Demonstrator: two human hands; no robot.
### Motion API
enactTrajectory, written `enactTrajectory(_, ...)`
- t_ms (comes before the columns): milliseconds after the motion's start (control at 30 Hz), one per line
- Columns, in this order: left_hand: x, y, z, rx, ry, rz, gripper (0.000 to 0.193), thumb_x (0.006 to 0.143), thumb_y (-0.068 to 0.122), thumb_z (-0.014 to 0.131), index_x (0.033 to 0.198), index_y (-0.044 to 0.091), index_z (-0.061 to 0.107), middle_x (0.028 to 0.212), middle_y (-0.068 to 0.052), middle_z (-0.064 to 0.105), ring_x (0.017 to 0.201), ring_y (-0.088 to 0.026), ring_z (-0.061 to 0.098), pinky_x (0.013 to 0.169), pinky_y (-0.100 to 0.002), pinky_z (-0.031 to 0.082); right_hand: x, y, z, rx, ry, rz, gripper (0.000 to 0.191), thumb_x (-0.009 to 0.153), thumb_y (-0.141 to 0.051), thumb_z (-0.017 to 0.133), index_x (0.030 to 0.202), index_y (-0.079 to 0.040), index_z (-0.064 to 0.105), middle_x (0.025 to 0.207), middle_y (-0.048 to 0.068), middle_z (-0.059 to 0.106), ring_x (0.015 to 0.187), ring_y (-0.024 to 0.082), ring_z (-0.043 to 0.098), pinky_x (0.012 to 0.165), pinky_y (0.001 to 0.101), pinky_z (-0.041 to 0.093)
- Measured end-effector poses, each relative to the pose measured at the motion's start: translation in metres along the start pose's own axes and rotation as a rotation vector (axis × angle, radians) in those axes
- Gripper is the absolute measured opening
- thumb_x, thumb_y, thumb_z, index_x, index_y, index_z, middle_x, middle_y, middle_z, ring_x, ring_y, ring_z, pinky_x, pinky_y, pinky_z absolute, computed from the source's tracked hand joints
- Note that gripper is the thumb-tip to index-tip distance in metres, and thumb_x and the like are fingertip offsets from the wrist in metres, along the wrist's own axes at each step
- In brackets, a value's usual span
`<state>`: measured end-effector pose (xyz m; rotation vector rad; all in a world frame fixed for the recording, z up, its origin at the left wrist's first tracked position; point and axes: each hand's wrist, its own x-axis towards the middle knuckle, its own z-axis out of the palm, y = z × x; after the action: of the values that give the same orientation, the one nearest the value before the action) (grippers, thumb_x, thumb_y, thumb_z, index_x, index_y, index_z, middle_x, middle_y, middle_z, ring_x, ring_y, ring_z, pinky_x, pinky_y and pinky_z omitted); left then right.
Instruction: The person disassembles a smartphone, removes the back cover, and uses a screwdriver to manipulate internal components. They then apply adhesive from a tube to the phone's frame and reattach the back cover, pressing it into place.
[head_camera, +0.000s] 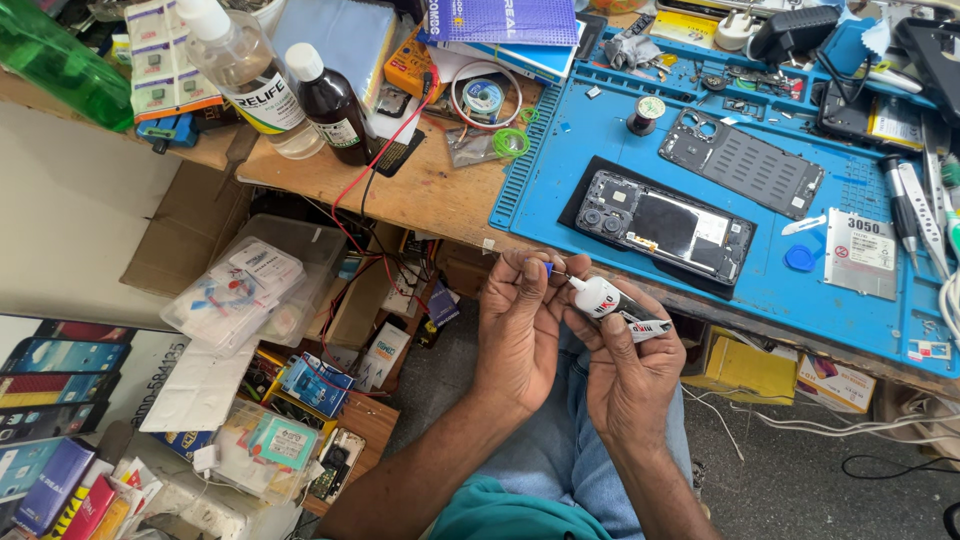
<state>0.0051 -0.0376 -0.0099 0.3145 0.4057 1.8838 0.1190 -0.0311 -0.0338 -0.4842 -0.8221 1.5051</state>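
One wooden worktop (420, 190) carries one blue work mat (600, 140) across its right portion. One opened phone (662, 222), back removed, lies at the mat's front edge; one grey back cover (748, 162) lies just behind it. Two bottles stand near the worktop's left rear corner: one clear bottle (245, 72) and one dark bottle (330, 105), side by side. In front of the worktop's front edge, over the lap, the right hand (632, 372) grips one white glue tube (608, 303), fingers closed around it. The left hand (520, 325) pinches one small blue cap (548, 268) at the tube's nozzle.
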Motion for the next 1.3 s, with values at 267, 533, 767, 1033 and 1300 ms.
enactTrajectory(267,-0.001,0.001,0.001,-0.022,-0.019,0.021,0.017,0.101,0.02,0.071,0.108,0.007,0.06,0.105,-0.005,0.066,0.114,-0.022,0.069,0.096,-0.034,0.057,0.0,-0.001,0.004,-0.011,0.004,0.0,0.031,0.102,-0.002,0.063,0.131,0.008,0.059,0.126,0.025,0.067,0.117,0.032,0.07,0.098,0.0464,0.063)
enactTrajectory(533,-0.002,0.001,0.0,0.007,-0.014,0.011,0.015,0.101,0.018,0.069,0.107,0.008,0.059,0.103,-0.004,0.066,0.113,-0.022,0.069,0.095,-0.034,0.057,-0.002,0.001,0.0,-0.012,-0.008,-0.008,0.032,0.102,-0.002,0.065,0.131,0.009,0.059,0.126,0.025,0.068,0.116,0.032,0.07,0.098,0.0472,0.063)
enactTrajectory(767,0.004,0.011,-0.015,0.153,-0.104,-0.028,0.012,0.101,0.016,0.069,0.104,0.007,0.063,0.101,-0.006,0.071,0.11,-0.021,0.071,0.1,-0.037,0.057,0.005,-0.028,-0.011,-0.589,-0.174,-0.247,0.036,0.096,-0.003,0.073,0.13,0.005,0.064,0.125,0.02,0.071,0.118,0.023,0.071,0.102,0.037,0.061)
enactTrajectory(1033,0.004,0.005,-0.029,0.194,-0.08,-0.086,0.013,0.1,0.009,0.073,0.112,0.003,0.072,0.105,-0.006,0.074,0.097,-0.013,0.068,0.092,-0.03,0.055,0.004,-0.03,-0.005,-0.74,-0.144,-0.244,0.037,0.096,-0.004,0.073,0.132,0.004,0.064,0.122,0.018,0.073,0.112,0.02,0.072,0.096,0.0309,0.063)
enactTrajectory(1300,0.006,0.035,-0.027,0.747,-0.254,0.076,0.024,0.1,0.004,0.068,0.123,0.0,0.072,0.111,-0.005,0.07,0.103,-0.01,0.065,0.093,-0.025,0.054,0.01,-0.016,0.001,-0.43,-0.032,-0.046,0.035,0.095,0.006,0.067,0.13,0.011,0.062,0.119,0.017,0.071,0.104,0.018,0.07,0.091,0.0291,0.058)
